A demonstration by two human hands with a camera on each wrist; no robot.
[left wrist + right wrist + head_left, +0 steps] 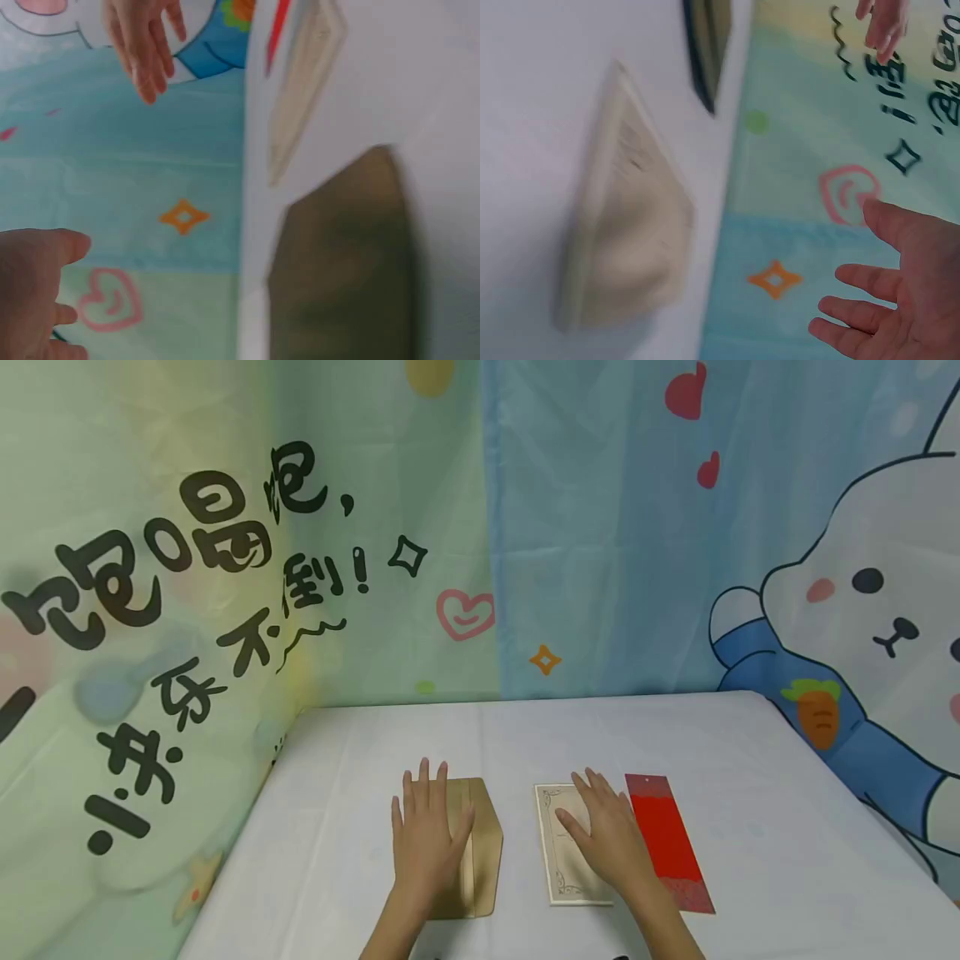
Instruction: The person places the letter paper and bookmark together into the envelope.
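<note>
My left hand [426, 839] hovers over a brown kraft-paper envelope [486, 852], fingers straight and holding nothing. A lengthwise seam shows on the envelope, whose left part the hand hides. My right hand [611, 835] hangs above the right side of a cream booklet or card stack [562, 860] with an ornate printed border. In the right wrist view the cream piece [637, 232] looks thick, and the spread right hand [907, 285] is apart from it. To its right lies a long red strip [663, 835], a packet or bookmark with a small hole on top, partly behind the right forearm.
All the items lie on a white-covered table [360, 752]. A printed curtain [585, 568] with cartoon figures and lettering rises along the table's back and left side. At the bottom edge there is a small dark object [620, 957], too cut off to identify.
</note>
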